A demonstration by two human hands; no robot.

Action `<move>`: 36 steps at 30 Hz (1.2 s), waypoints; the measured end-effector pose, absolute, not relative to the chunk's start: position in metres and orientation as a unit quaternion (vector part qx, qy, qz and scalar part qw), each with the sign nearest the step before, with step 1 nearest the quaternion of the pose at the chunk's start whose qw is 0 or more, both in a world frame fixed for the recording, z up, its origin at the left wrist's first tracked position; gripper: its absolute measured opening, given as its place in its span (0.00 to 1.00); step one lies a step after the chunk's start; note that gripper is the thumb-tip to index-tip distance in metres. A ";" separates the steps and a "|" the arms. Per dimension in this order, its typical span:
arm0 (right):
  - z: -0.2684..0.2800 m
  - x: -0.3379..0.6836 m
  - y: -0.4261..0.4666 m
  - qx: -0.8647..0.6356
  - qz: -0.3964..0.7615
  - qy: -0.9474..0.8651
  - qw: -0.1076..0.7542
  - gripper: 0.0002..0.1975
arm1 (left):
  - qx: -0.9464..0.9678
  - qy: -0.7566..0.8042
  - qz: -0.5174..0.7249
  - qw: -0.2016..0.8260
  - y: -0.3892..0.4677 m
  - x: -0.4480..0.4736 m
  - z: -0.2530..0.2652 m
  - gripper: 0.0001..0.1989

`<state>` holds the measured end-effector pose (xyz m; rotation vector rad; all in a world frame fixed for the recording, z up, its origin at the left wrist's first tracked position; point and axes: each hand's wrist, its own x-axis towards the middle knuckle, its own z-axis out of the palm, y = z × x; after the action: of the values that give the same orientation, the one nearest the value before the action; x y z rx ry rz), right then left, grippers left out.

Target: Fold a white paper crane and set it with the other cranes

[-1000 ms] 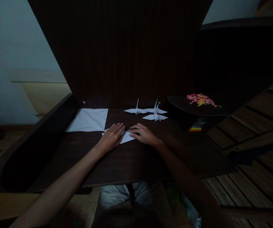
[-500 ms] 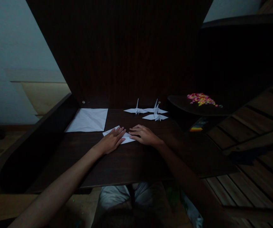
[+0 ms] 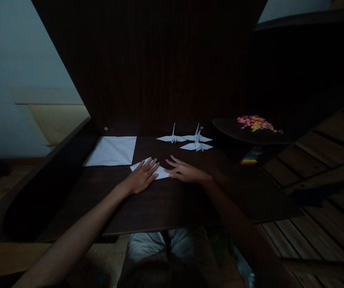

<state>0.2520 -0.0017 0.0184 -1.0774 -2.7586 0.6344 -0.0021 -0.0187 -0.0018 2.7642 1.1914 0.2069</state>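
A folded piece of white paper [image 3: 161,173] lies on the dark wooden desk, partly covered by my hands. My left hand [image 3: 143,175] rests flat over its left part, fingers spread. At the paper's right end, my right hand [image 3: 184,170] touches the edge with its thumb side, the other fingers stretched out and apart. Just beyond stand several white paper cranes [image 3: 196,147], close together with pointed wings and raised necks. To the left lies a flat sheet of white paper [image 3: 112,151] with crease lines across it.
On a small raised shelf [image 3: 234,136] at the right sits a pile of tiny colourful pieces [image 3: 256,123]. Below it is a small item with a yellow and red end [image 3: 249,161]. A raised side panel [image 3: 48,176] bounds the desk at the left, and a tall dark panel [image 3: 148,68] rises behind.
My right hand has shifted slightly right along the folded paper, its fingers spreading wider. My left hand stays in place on the paper. The view has tilted a little.
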 end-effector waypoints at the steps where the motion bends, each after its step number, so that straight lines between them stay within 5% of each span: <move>1: 0.021 0.254 0.000 -0.357 0.217 -0.907 0.054 0.19 | 0.914 0.396 0.066 0.064 -0.019 -0.002 -0.001 0.28; 15: 0.032 0.268 0.006 -0.368 0.234 -0.897 0.077 0.07 | 0.912 0.400 0.071 0.053 -0.017 -0.002 -0.002 0.27; 22: 0.024 0.258 0.006 -0.414 0.212 -0.872 0.153 0.21 | 0.894 0.433 0.108 0.045 -0.020 0.002 -0.004 0.28; 25: 0.023 0.253 0.006 -0.418 0.220 -0.865 0.166 0.16 | 0.882 0.448 0.135 0.048 -0.020 0.003 -0.006 0.28; 36: 0.015 0.249 0.011 -0.430 0.477 -0.698 0.316 0.16 | 0.885 0.430 0.165 0.074 -0.024 0.006 -0.006 0.27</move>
<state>0.2494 0.0114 0.0146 -1.1338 -1.8385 1.2576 0.0061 -0.0241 -0.0063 2.6558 1.2901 0.4940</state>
